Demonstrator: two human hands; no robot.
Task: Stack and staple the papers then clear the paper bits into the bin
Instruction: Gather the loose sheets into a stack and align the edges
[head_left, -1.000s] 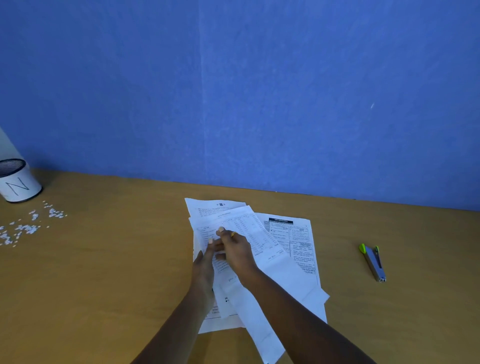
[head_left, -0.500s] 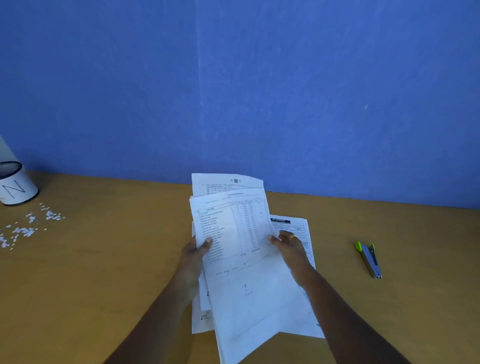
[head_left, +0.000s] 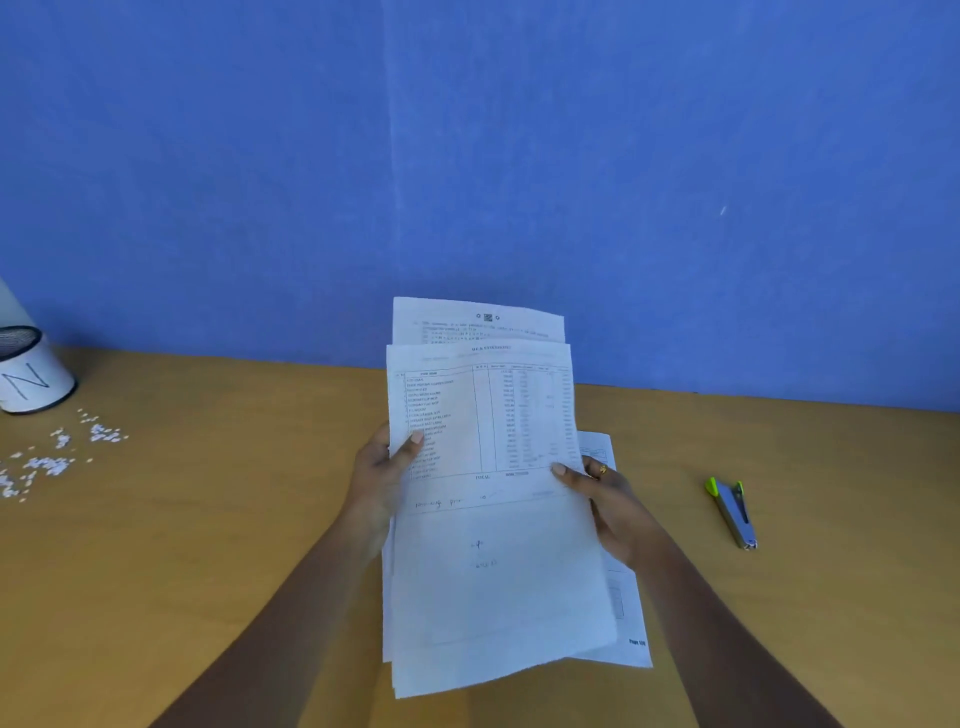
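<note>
Several papers (head_left: 493, 519) stand lifted above the middle of the counter (head_left: 234, 545), tilted up toward us, with our left hand (head_left: 382, 478) pinching the left edge and our right hand (head_left: 605, 493) pinching the right edge, fingers (head_left: 415, 439) clamped on the sheets with thumbs in front. One more sheet (head_left: 631, 613) lies flat underneath, toward the right. We judge the sheets light, thin and floppy, and slick against each other, so the back page pokes up unevenly. Holding both long edges midway keeps them from sagging. The stapler (head_left: 732, 512) rests well apart toward the counter's right edge; the paper bits (head_left: 52, 460) lie scattered near the bin (head_left: 28, 379) at the left edge.
</note>
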